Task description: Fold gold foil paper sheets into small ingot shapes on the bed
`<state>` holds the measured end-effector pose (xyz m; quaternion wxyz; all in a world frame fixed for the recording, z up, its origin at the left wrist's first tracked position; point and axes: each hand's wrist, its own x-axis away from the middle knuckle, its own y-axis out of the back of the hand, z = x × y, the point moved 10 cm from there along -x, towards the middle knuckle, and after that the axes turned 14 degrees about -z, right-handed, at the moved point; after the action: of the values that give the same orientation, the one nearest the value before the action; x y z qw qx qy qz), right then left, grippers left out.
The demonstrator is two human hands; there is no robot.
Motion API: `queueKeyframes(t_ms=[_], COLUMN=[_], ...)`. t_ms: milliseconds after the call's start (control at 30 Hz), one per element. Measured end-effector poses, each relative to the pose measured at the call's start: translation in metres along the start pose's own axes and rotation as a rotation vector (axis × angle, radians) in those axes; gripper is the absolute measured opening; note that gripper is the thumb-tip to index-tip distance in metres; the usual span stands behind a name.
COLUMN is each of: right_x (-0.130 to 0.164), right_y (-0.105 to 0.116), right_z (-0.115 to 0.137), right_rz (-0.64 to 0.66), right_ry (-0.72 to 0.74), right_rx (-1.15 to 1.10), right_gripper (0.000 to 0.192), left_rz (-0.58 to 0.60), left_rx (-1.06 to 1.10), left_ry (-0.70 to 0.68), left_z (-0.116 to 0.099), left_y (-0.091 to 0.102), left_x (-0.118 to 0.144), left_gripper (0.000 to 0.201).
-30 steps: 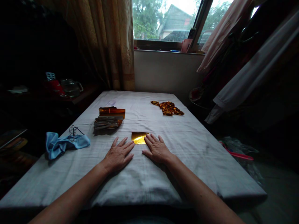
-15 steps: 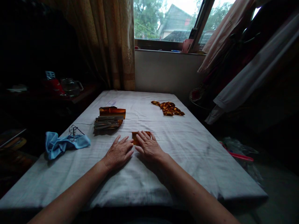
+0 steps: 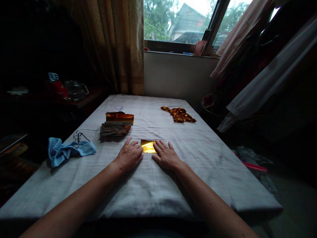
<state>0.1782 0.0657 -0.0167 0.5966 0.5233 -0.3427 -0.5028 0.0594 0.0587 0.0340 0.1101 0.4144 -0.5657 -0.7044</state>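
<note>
Between your hands lies the gold foil (image 3: 148, 146), uncovered again: your right hand (image 3: 166, 156) has slid off it, fingers spread flat at its edge; left hand (image 3: 129, 155) loosely curled alongside.

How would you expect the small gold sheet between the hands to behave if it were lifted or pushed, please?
The gold sheet lies flat and thin on the cloth, so it is probably light and floppy. Its glossy shine suggests foil that may crease easily, like the crumpled gold pieces farther back. Pushed, it might slide or buckle. The left hand and right hand flank it.
</note>
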Motion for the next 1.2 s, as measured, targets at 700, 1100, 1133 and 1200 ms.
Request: queueKeyframes(t_ms=[700, 1100, 1133, 1200], right_x=[-0.006, -0.002, -0.003, -0.005], right_y=[0.043, 0.052, 0.051, 0.051], right_z=[0.011, 0.010, 0.009, 0.005], right_rz=[-0.403, -0.535, -0.528, -0.519], right_ry=[0.363, 0.392, 0.379, 0.353], right_rx=[-0.050, -0.118, -0.128, -0.157], right_gripper=[0.008, 0.018, 0.019, 0.020], left_rz=[0.059, -0.134, -0.128, -0.132], left_rx=[0.073, 0.184, 0.193, 0.208], left_ry=[0.043, -0.036, -0.021, 0.016], left_z=[0.015, 0.007, 0.009, 0.014], left_y=[-0.042, -0.014, -0.014, -0.013], left_x=[-0.018, -0.022, -0.021, -0.021], left_gripper=[0.060, 0.028, 0.031, 0.033])
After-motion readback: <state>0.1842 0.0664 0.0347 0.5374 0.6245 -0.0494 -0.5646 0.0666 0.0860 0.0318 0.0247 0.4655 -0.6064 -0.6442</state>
